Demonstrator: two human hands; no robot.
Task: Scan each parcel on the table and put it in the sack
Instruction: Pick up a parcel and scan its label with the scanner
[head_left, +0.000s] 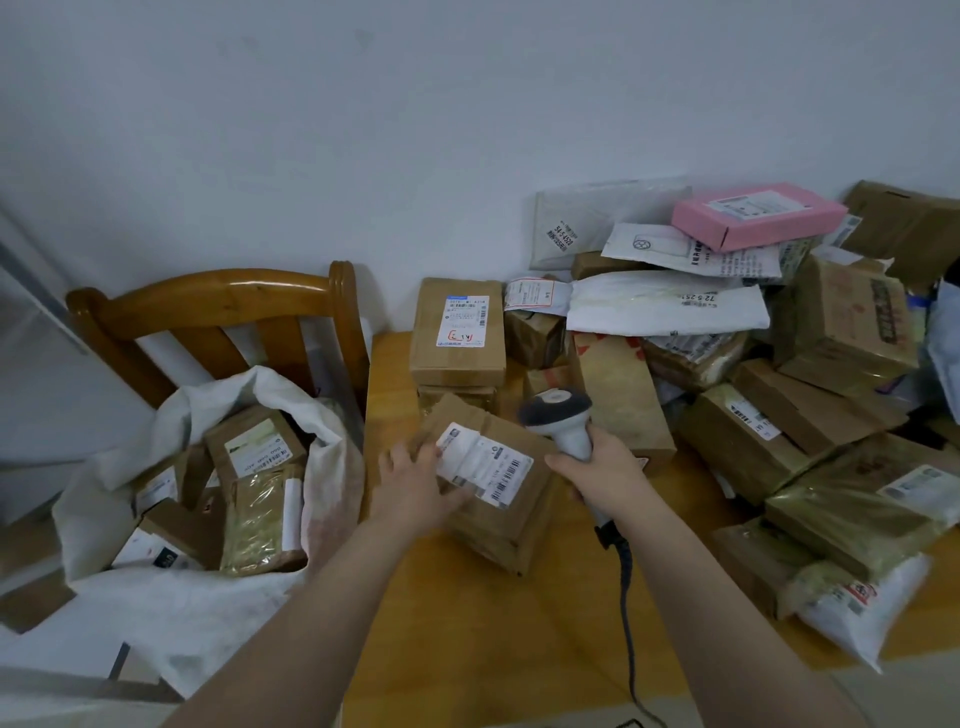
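Note:
A brown cardboard parcel (511, 506) with a white barcode label lies on the wooden table (467, 623) in front of me. My left hand (415, 480) grips its left edge, fingers over the label's corner. My right hand (597, 470) holds the handle of a grey and white barcode scanner (558, 415), whose head sits just above the parcel's far right corner. A white sack (197, 597) stands open on the chair at the left with several parcels inside.
A heap of brown boxes (743, 447), white mailers (665, 306) and a pink box (758, 213) fills the table's right and back. A labelled brown box (458, 327) stands behind the held parcel. The wooden chair (223, 306) backs the sack. The scanner's cable (626, 613) runs down toward me.

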